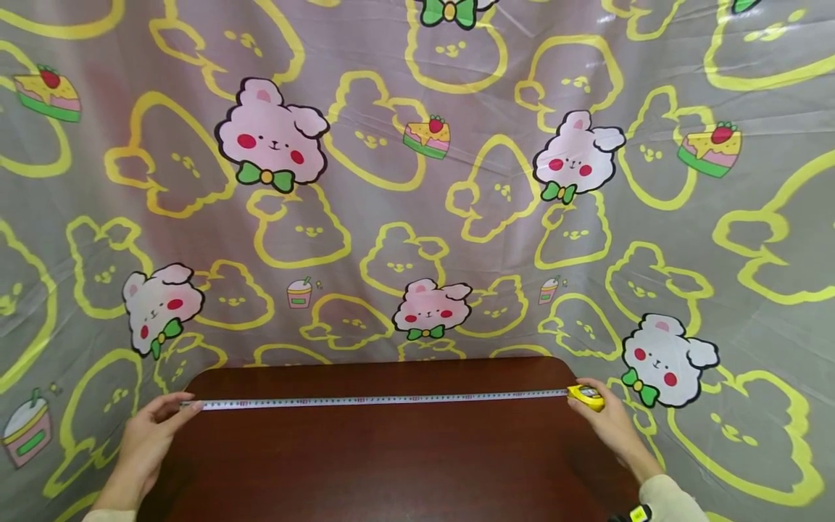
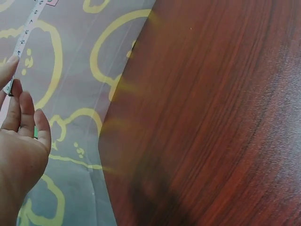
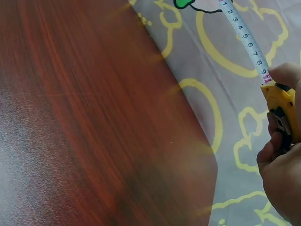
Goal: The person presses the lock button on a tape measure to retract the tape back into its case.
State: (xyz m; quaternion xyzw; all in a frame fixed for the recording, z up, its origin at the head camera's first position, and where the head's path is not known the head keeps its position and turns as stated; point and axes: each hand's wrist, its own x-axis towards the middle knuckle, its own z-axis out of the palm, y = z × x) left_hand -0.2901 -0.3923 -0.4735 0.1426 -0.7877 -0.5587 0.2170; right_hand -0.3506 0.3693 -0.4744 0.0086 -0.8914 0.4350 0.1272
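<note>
A yellow tape measure [image 1: 586, 396] has its white blade [image 1: 385, 399] drawn out straight across the width of the table. My right hand [image 1: 608, 419] grips the case by the table's right side; the right wrist view shows the thumb beside the blade's mouth and fingers around the case [image 3: 281, 106]. At the left side, my left hand [image 1: 148, 438] pinches the blade's free end between thumb and fingers. In the left wrist view the metal end hook [image 2: 10, 89] shows at the fingertips, with the other fingers of that hand [image 2: 23, 141] loosely bent.
Beneath the blade lies a dark red-brown wooden table [image 1: 391, 464] with rounded far corners. A grey curtain [image 1: 365, 239] with yellow outlines and white rabbit faces hangs behind it and down both sides. A dark band with a yellow tag [image 1: 641, 514] is at the right sleeve.
</note>
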